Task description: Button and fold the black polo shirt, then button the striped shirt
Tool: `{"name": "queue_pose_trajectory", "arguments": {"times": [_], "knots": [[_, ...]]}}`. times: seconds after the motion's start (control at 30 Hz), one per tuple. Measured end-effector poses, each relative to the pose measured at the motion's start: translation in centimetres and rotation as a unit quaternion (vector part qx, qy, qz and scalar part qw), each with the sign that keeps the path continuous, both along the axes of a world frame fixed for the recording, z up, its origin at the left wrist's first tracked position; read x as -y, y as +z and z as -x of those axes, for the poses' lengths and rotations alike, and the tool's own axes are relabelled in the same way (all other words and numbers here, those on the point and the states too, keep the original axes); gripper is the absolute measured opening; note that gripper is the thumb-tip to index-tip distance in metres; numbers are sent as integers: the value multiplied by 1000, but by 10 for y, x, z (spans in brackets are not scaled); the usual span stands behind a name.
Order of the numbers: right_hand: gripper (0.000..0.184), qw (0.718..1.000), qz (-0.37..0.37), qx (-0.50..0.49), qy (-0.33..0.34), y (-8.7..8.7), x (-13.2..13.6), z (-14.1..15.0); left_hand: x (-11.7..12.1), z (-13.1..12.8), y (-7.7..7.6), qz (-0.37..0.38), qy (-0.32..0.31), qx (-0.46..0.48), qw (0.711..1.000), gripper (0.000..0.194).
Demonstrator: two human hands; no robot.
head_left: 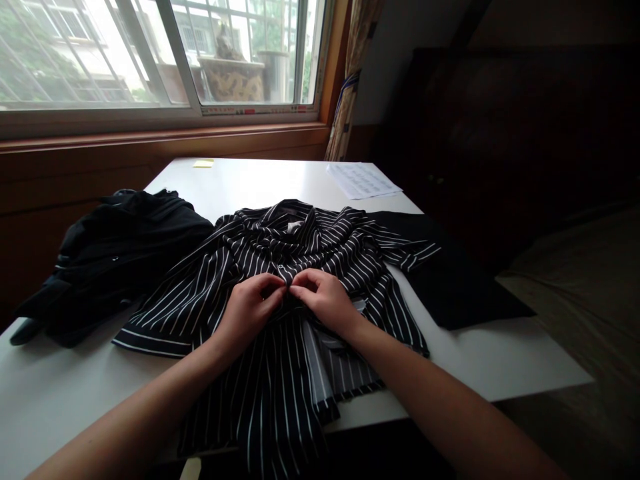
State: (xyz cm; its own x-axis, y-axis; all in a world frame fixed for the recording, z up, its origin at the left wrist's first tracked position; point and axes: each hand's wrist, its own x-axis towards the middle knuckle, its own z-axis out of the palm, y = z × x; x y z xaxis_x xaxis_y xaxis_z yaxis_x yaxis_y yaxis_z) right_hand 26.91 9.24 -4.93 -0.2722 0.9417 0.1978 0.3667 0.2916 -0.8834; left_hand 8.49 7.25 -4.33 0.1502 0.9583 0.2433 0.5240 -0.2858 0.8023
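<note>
A black shirt with white stripes (215, 280) lies spread on the white table, its collar (287, 217) toward the window and its lower hem hanging over the near edge. My left hand (253, 303) pinches the front placket, thumb against forefinger. Close beside it, my right hand (323, 293) pinches the same strip of cloth, the fingertips of both hands almost touching. A small button (281, 267) shows just above them. Whatever sits right between the fingertips is hidden. Below the hands the two front panels hang apart, showing the greyish inner side.
A heap of dark clothes (125, 247) lies at the left, and a flat black folded garment (460, 280) at the right. Printed papers (363, 180) and a yellow note (203, 163) lie at the far end of the white table (270, 175). Behind are a window and a curtain (347, 87).
</note>
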Motion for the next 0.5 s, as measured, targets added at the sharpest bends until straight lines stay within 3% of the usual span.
{"name": "queue_pose_trajectory", "arguments": {"times": [0.17, 0.5], "knots": [[12, 983, 136, -122, 22, -2, -3, -3, -3, 1, 1, 28, -10, 10, 1000, 18], [25, 969, 169, -177, 31, -4, -9, -5, -9, 5, -7, 85, -30, 77, 993, 27]]}}
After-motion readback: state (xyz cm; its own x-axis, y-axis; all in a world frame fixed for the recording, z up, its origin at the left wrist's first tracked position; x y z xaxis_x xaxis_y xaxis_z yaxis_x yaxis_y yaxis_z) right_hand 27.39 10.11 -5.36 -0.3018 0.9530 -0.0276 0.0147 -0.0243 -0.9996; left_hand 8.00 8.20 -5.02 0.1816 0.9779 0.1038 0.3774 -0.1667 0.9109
